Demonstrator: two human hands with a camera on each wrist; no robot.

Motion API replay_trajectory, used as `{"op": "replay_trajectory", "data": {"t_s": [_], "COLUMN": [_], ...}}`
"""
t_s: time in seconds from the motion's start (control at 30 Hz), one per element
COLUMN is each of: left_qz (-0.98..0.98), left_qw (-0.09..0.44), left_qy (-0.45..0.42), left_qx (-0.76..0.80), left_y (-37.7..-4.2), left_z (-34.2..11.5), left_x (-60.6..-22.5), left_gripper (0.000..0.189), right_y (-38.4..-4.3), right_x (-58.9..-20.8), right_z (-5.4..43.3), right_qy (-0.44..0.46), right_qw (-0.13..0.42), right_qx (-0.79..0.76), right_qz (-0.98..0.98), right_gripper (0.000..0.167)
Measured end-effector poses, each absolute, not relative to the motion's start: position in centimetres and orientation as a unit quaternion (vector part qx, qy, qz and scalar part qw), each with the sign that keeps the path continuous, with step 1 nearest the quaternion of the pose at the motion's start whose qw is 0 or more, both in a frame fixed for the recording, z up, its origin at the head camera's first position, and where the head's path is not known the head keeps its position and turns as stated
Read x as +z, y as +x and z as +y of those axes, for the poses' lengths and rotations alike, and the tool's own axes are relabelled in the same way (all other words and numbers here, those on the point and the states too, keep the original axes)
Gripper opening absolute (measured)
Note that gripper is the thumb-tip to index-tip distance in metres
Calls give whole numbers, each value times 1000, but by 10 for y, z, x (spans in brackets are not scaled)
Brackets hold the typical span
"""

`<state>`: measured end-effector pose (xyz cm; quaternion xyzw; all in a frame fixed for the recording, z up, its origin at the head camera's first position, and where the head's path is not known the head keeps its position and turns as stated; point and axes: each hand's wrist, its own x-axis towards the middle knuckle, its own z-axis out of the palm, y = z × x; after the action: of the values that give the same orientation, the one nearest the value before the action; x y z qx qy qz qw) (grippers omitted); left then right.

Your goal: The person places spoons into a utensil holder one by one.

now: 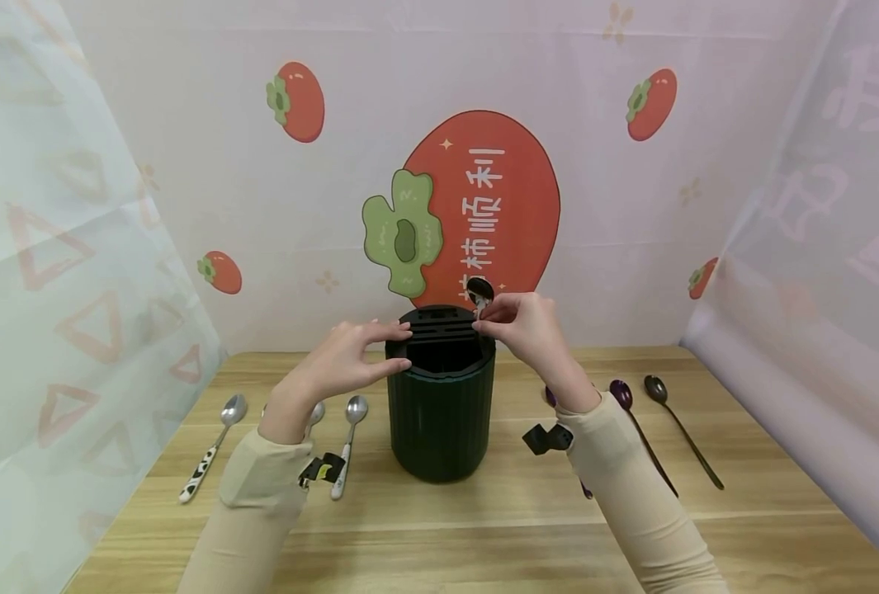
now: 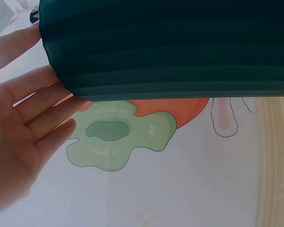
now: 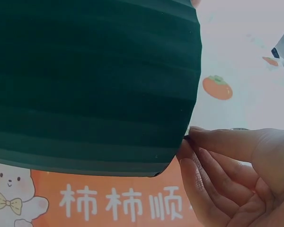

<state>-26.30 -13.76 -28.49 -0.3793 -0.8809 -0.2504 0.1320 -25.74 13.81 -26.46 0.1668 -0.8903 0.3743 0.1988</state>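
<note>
before me, a wood-grain table (image 1: 439,540) bears a dark green ribbed container (image 1: 441,429), silver spoons (image 1: 356,407) on my left, dark spoons (image 1: 655,388) on my right.

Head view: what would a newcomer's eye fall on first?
Probably the big red fruit printed on the backdrop, with the dark green bin standing before it on the table. Next, the right grip pinches a spoon, bowl up, at the right of the bin's top, while the left grip is at its left.
</note>
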Motion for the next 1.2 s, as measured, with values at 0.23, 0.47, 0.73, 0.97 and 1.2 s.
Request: {"op": "replay_trajectory", "data": {"t_s": [0.23,0.47,0.73,0.97,1.2], "left_qz": [-884,-884,-886,-885,-887], "left_qw": [127,127,128,127,129], "left_qy": [-375,-378,-376,-376,-375], "left_qx": [-249,-246,-238,-241,-239], "left_y": [-262,-262,-262,-262,-263], "left_z": [-138,-138,-139,-139,-139], "left_x": [-283,-283,-284,-285,-286], "left_gripper": [46,46,46,46,47], "right_y": [-258,-257,-249,-247,-251], "right_x": [-266,-267,-264,-268,-281], "right_z": [138,139,148,160,172], "right_qy": [171,170,172,154,145], "right_qw": [198,193,168,178,181], "right_qx": [369,363,363,353,344], "right_qz": [-892,-896,-900,-905,-910], "right_gripper": [9,11,16,17,14]}}
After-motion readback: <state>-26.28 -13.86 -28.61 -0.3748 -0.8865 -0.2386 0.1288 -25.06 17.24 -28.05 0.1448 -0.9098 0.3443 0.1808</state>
